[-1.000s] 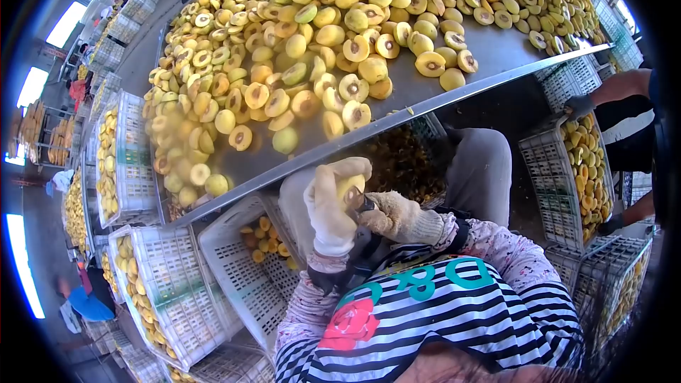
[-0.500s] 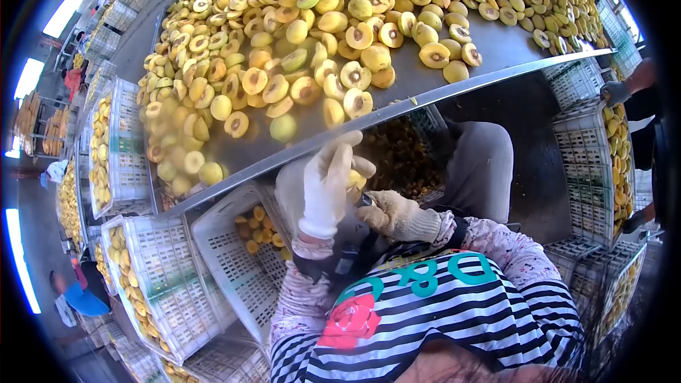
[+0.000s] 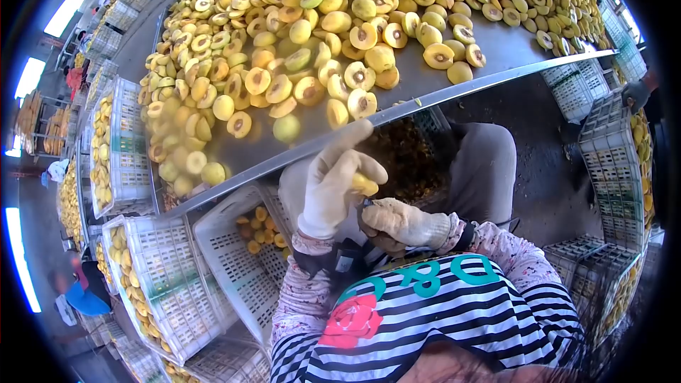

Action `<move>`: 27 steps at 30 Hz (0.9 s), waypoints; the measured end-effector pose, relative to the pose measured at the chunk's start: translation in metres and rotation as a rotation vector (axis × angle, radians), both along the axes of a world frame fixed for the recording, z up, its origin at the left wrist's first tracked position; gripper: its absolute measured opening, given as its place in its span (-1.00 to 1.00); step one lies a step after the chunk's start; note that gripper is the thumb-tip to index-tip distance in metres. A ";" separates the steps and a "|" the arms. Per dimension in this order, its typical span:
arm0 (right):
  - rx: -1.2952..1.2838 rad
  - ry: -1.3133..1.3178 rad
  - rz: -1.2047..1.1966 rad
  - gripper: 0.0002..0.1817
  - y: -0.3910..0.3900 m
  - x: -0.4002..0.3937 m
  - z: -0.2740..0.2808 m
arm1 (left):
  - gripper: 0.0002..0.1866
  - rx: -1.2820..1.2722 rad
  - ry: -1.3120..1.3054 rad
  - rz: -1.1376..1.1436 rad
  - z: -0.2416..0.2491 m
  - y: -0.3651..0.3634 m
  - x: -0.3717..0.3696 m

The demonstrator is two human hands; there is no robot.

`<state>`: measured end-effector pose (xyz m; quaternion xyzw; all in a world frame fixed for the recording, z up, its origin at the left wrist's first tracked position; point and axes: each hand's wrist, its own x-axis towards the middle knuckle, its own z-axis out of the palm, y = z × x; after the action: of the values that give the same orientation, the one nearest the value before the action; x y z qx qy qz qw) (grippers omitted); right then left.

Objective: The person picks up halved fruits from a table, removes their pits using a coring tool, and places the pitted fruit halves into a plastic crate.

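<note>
My left hand (image 3: 332, 186), in a whitish glove, is near the metal table's front edge, index finger stretched out and the other fingers curled around a yellow fruit piece (image 3: 364, 184). Just to its right, my right hand (image 3: 406, 223) in a beige knit glove is closed around a small dark tool (image 3: 366, 206), mostly hidden by the fingers. Above both hands, halved yellow fruits (image 3: 305, 90), many showing brown centres, are heaped on the metal table (image 3: 273, 157).
An open white crate (image 3: 237, 269) with some fruit stands at lower left, beside a fuller crate (image 3: 170, 291). Below the table edge lies a container of dark pieces (image 3: 404, 159). At right, another person's gloved hand (image 3: 636, 96) touches a fruit-filled crate (image 3: 616, 163).
My left hand has tilted slightly, its curled fingers lower around the fruit. My right hand has turned a little. At right, the other person's hand and the fruit-filled crate have shifted rightward.
</note>
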<state>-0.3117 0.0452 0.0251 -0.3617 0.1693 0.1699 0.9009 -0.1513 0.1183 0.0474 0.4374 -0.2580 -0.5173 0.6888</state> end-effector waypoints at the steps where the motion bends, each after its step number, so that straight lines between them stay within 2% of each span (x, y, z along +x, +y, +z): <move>1: 0.156 -0.019 0.002 -0.53 0.000 -0.002 0.000 | -0.58 -0.036 0.041 0.059 -0.003 -0.002 -0.005; 3: 0.464 -0.057 0.008 -0.45 -0.001 -0.006 -0.003 | -0.58 -0.112 0.123 0.181 -0.014 -0.007 -0.017; 4: 0.450 -0.040 -0.013 -0.43 0.002 -0.006 0.000 | -0.58 -0.088 0.121 0.188 -0.017 -0.006 -0.017; 7: 0.601 -0.135 -0.014 -0.43 0.007 -0.006 -0.004 | -0.59 -0.214 0.207 0.030 -0.029 -0.008 -0.007; 8: 0.722 -0.183 0.032 -0.42 0.010 -0.004 -0.012 | -0.58 -0.178 0.189 -0.027 -0.029 -0.006 -0.002; 12: 0.893 -0.281 0.042 -0.43 0.012 0.002 -0.021 | -0.57 -0.452 0.258 -0.224 -0.034 -0.022 0.003; 15: 1.040 -0.344 0.075 -0.42 0.010 0.007 -0.030 | -0.58 -0.568 0.773 -0.209 -0.041 -0.036 -0.014; 16: 1.047 -0.393 0.105 -0.43 0.007 0.007 -0.027 | -0.60 -0.341 0.805 -0.032 -0.038 -0.030 -0.024; 17: 1.056 -0.446 0.135 -0.43 0.005 0.009 -0.023 | -0.61 -0.240 0.788 0.096 -0.034 -0.029 -0.020; 19: 0.828 -0.358 -0.008 -0.44 -0.003 0.001 -0.027 | -0.63 -0.033 0.720 0.358 -0.024 -0.023 -0.005; 20: 0.727 -0.296 -0.068 -0.46 -0.006 -0.003 -0.034 | -0.63 -0.044 0.096 0.451 -0.021 -0.008 -0.007; 21: 0.650 -0.208 -0.115 -0.45 -0.010 -0.004 -0.031 | -0.62 0.036 -0.272 0.431 -0.020 0.014 0.009; 22: 0.572 -0.118 -0.156 -0.45 -0.013 -0.005 -0.027 | -0.60 0.111 -0.164 0.533 -0.007 0.033 0.010; 23: 0.119 0.131 -0.324 -0.45 -0.012 0.006 -0.015 | -0.63 0.108 -0.397 0.560 -0.003 0.054 0.018; 24: 0.258 0.311 -0.340 -0.47 -0.010 0.011 -0.038 | -0.71 0.253 -0.452 0.624 -0.007 0.071 0.030; 25: 0.395 0.488 -0.356 -0.48 -0.009 0.016 -0.060 | -0.79 0.451 -0.890 0.643 -0.025 0.086 0.053; 27: 0.398 0.359 -0.197 -0.48 -0.004 0.013 -0.033 | -0.81 0.454 -1.743 0.614 -0.010 0.088 0.076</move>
<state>-0.2985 0.0415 -0.0081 -0.1238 0.3238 0.1727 0.9220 -0.0750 0.2061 0.0370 0.8413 -0.4480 0.1568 0.2586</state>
